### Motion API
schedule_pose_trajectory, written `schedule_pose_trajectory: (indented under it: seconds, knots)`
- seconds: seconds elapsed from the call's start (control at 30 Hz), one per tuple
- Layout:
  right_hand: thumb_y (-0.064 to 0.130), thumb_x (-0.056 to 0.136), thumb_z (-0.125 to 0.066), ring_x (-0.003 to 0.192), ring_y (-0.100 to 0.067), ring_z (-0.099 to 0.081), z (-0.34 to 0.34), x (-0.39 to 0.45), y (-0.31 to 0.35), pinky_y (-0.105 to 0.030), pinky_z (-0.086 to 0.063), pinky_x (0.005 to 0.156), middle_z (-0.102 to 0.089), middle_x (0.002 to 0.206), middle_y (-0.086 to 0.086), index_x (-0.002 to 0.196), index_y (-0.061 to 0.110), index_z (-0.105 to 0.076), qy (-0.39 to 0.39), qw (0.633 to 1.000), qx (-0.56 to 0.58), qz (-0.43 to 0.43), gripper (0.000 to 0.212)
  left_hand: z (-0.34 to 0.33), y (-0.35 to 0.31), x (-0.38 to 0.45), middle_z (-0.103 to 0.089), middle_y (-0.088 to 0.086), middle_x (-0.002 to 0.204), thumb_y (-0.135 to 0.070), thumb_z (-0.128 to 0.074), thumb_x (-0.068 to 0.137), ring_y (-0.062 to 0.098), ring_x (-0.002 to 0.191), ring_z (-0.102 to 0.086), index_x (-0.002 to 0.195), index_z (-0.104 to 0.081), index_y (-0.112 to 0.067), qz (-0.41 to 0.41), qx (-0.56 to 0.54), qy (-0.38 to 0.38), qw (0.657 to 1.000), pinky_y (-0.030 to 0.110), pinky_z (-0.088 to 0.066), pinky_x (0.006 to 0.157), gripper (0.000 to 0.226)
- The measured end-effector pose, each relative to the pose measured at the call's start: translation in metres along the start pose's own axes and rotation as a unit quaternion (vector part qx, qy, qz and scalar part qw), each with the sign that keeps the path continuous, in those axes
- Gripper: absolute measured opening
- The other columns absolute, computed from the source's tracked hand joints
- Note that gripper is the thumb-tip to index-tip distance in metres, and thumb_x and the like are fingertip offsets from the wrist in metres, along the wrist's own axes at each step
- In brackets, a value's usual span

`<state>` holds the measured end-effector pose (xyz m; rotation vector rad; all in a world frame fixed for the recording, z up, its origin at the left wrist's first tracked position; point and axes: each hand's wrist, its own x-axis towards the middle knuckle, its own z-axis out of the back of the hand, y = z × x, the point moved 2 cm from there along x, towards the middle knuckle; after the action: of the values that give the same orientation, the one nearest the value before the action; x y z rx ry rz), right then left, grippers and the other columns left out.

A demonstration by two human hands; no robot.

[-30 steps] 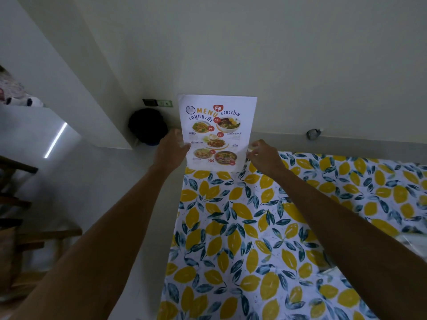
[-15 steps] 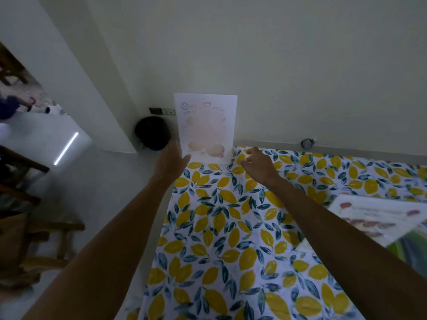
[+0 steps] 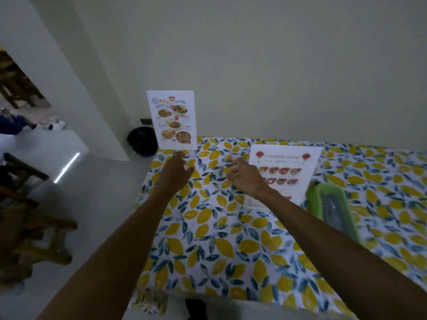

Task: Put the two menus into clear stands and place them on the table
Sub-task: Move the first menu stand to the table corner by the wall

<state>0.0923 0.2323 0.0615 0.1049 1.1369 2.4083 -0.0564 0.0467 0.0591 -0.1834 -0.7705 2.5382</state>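
A Thai food menu (image 3: 172, 120) stands upright in its clear stand at the far left corner of the table (image 3: 215, 248), which is covered by a lemon-print cloth. My left hand (image 3: 176, 173) hovers just in front of it, fingers apart, holding nothing. My right hand (image 3: 246, 177) is also empty and loosely spread, a little to the right. A second menu with red lanterns (image 3: 290, 167) lies flat on the table beside my right hand; whether it sits in a stand I cannot tell.
A green object (image 3: 332, 209) lies on the table right of the flat menu. A dark round object (image 3: 142, 140) rests on the floor by the wall corner. Wooden chairs (image 3: 27, 218) stand at the left. The wall runs along the table's far edge.
Both hands have let go of the standing menu and drawn back toward me. The view has swung right, bringing the second menu and the green object into sight.
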Motion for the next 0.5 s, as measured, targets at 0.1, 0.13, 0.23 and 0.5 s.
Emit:
schedule_pose_trajectory:
  seconds: [0.1,0.13,0.23,0.5]
  knots:
    - [0.028,0.090,-0.062,0.090,-0.026,-0.068,0.027,-0.035,-0.031,-0.039,-0.058,0.076,-0.066,0.111,-0.007,0.130,0.014,-0.049,-0.003,1.000,0.014,-0.025,0.045,-0.022,-0.034,-0.024,-0.063,0.011,0.127,-0.036,-0.068,0.089,0.029,0.112,-0.063,0.135,-0.046,-0.013,-0.010,-0.025,0.018,0.999,0.042,-0.053,0.089,0.056]
    - [0.028,0.090,-0.063,0.089,-0.028,-0.069,0.036,-0.045,-0.042,-0.043,-0.059,0.076,-0.066,0.114,-0.008,0.130,0.015,-0.049,-0.009,0.999,0.023,-0.030,0.044,-0.030,-0.045,-0.030,-0.064,0.011,0.125,-0.035,-0.069,0.088,0.030,0.111,-0.063,0.133,-0.048,-0.013,-0.020,-0.026,0.022,0.999,0.043,-0.054,0.089,0.054]
    - [0.026,0.092,-0.062,0.094,-0.029,-0.070,0.064,-0.069,-0.070,-0.039,-0.058,0.078,-0.066,0.119,-0.009,0.133,0.012,-0.048,-0.033,0.999,0.012,-0.041,0.046,-0.052,-0.078,-0.044,-0.066,0.010,0.122,-0.034,-0.070,0.087,0.029,0.114,-0.061,0.131,-0.049,-0.013,-0.045,-0.022,0.028,0.998,0.041,-0.050,0.091,0.053]
    - [0.030,0.088,-0.067,0.103,-0.025,-0.067,0.115,-0.094,-0.148,-0.024,-0.044,0.077,-0.070,0.116,-0.008,0.123,0.011,-0.055,-0.103,0.986,-0.021,-0.132,0.042,-0.106,-0.128,-0.038,-0.060,0.013,0.132,-0.036,-0.069,0.086,0.033,0.120,-0.057,0.138,-0.043,-0.012,-0.047,0.006,0.076,0.996,0.048,-0.049,0.096,0.063]
